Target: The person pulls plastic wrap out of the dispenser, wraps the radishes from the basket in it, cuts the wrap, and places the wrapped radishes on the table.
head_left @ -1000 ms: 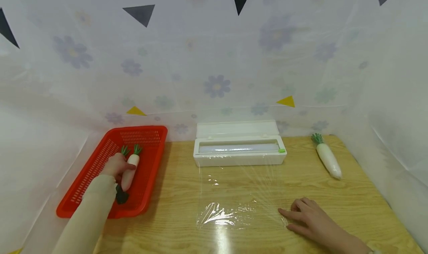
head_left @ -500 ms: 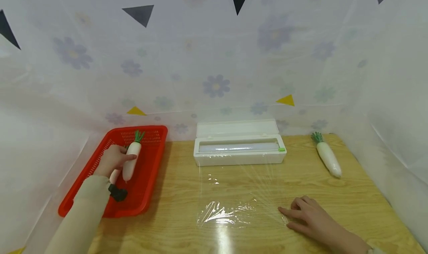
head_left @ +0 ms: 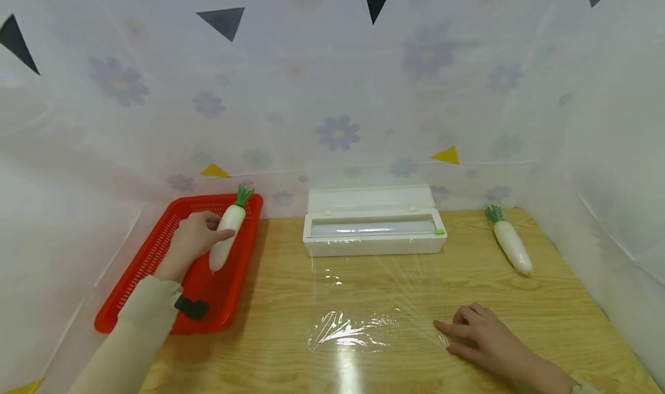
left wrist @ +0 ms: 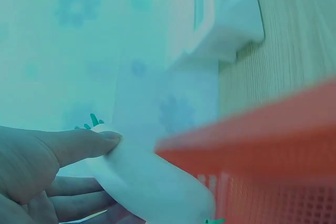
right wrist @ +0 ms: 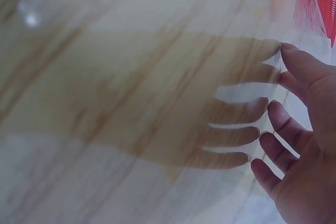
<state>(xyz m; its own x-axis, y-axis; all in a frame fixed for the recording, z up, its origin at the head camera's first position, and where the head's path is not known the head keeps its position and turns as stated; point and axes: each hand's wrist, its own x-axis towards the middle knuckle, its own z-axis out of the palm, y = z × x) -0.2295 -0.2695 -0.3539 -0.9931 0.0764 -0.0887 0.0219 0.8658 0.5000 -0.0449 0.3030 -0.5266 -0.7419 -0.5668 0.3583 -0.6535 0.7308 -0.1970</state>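
Note:
My left hand [head_left: 193,237] grips a white radish [head_left: 227,232] with green leaf stubs, held up over the red basket [head_left: 236,281]. In the left wrist view the thumb lies along the top of the radish [left wrist: 152,182], with the other fingers beneath. Low on the right of the table, the fingertips of my right hand [head_left: 483,336] rest on the near right corner of a clear sheet of cling film [head_left: 358,301]. This film runs back to a white cling film dispenser [head_left: 374,247], whose lid stands up and whose roll shows inside.
Another white radish [head_left: 511,247] lies at the back right of the wooden table [head_left: 280,325]. A patterned pale curtain [head_left: 280,94] encloses the back and sides. A dark wrist camera [head_left: 192,307] juts from the left sleeve, over the basket.
My left hand has taken the radish from inside the basket and raised it up and to the right. A second radish glimpsed under the hand is now hidden. The right hand stays put.

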